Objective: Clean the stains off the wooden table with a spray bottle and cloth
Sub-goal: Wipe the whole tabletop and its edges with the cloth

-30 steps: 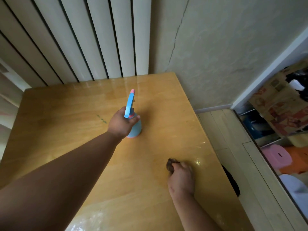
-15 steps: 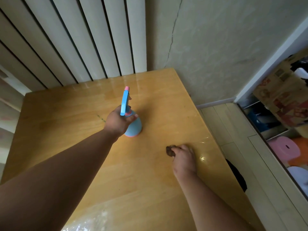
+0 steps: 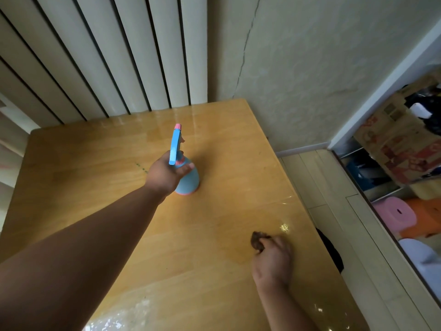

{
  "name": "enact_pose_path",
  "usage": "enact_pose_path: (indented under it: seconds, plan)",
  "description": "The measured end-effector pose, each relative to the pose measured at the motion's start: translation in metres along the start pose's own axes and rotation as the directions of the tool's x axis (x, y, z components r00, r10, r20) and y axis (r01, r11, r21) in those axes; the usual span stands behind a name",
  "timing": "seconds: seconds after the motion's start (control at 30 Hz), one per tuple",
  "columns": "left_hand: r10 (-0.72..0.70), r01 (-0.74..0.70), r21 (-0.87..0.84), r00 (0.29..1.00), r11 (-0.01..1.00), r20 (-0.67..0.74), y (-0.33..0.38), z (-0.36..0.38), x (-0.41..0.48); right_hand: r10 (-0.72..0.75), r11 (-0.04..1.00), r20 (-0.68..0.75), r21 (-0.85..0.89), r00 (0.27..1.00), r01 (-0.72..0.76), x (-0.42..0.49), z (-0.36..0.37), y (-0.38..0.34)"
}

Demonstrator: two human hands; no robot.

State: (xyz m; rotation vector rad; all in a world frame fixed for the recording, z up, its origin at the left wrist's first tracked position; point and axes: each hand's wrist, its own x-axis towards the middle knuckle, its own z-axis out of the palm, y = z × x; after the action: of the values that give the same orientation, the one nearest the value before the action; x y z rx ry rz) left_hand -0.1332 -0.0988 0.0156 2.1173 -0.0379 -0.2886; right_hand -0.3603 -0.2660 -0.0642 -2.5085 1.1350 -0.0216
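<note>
The spray bottle (image 3: 188,180), pale blue with a pink nozzle tip and base ring, stands upright on the table (image 3: 95,187) about mid-way across. Its trigger head runs away from the person, with the nozzle aimed toward the far edge and the white slatted panel (image 3: 119,56) behind it. The left hand (image 3: 165,174) grips the neck from the near side. The thumb lies across the front of the bottle and the fingers wrap round the far side, mostly hidden.

A short line of green marks (image 3: 142,167) lies on the wood just to the left of that hand, off the nozzle's line. Spraying them would probably mean lifting the bottle and swinging its head to the left.

The cloth (image 3: 257,242), a small dark brown wad, is well apart from the marks, near the table's right edge. It sits under the right hand (image 3: 273,259), whose fingers are curled over it and press it to the surface. A bright glint (image 3: 284,227) shows just beyond it. The left hand is far nearer the green marks, so the cloth would have to cross most of the table to wipe there.
</note>
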Motion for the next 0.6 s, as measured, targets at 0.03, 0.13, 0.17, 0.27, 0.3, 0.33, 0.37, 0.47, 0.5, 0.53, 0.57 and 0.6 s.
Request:
enact_pose_path:
  seconds: [0.03, 0.13, 0.17, 0.27, 0.3, 0.33, 0.37, 0.47, 0.5, 0.53, 0.57, 0.6]
  plan:
    - [0.001, -0.001, 0.003, 1.000, 1.000, 0.002, 0.000, 0.001, 0.000, -0.038, 0.999, 0.030, -0.007, 0.999, 0.038, -0.007, 0.005, -0.008]
    - [0.000, 0.000, 0.006, 1.000, 1.000, 0.016, 0.000, 0.004, 0.000, -0.181, 0.983, 0.092, -0.023, 0.979, 0.184, -0.020, 0.017, -0.035]
    - [-0.003, 0.003, 0.010, 1.000, 1.000, 0.027, -0.001, 0.004, 0.000, -0.199, 0.979, 0.113, -0.017, 0.973, 0.203, -0.020, 0.020, -0.043]
    - [-0.046, 0.044, 0.072, 0.999, 0.996, 0.025, -0.012, 0.003, -0.002, -0.213, 0.977, 0.144, 0.001, 0.966, 0.215, -0.013, 0.025, -0.055]
    - [-0.080, 0.079, 0.132, 0.997, 0.988, -0.001, -0.017, 0.002, -0.004, -0.224, 0.974, 0.157, 0.002, 0.962, 0.227, -0.010, 0.025, -0.056]
    - [-0.123, 0.127, 0.197, 0.992, 0.972, -0.031, -0.024, 0.003, -0.007, -0.240, 0.970, 0.173, -0.002, 0.955, 0.244, -0.007, 0.024, -0.057]
    - [-0.167, 0.176, 0.246, 0.984, 0.953, -0.054, -0.031, 0.004, -0.011, -0.252, 0.966, 0.202, -0.010, 0.946, 0.260, -0.004, 0.023, -0.057]
    - [-0.248, 0.261, 0.202, 0.965, 0.944, -0.087, -0.048, 0.010, -0.022, -0.255, 0.962, 0.289, -0.024, 0.923, 0.273, 0.004, 0.019, -0.058]
    - [-0.246, 0.257, 0.143, 0.965, 0.956, -0.088, -0.050, 0.011, -0.022, -0.261, 0.960, 0.281, -0.027, 0.924, 0.279, 0.006, 0.018, -0.056]
    - [-0.232, 0.239, 0.091, 0.969, 0.967, -0.080, -0.049, 0.012, -0.019, -0.269, 0.957, 0.263, -0.035, 0.927, 0.287, 0.008, 0.018, -0.052]
    - [-0.211, 0.215, 0.063, 0.975, 0.975, -0.068, -0.047, 0.013, -0.015, -0.271, 0.957, 0.236, -0.038, 0.933, 0.288, 0.011, 0.017, -0.047]
    - [-0.187, 0.190, 0.060, 0.981, 0.980, -0.053, -0.043, 0.013, -0.009, -0.264, 0.960, 0.211, -0.033, 0.941, 0.277, 0.015, 0.015, -0.042]
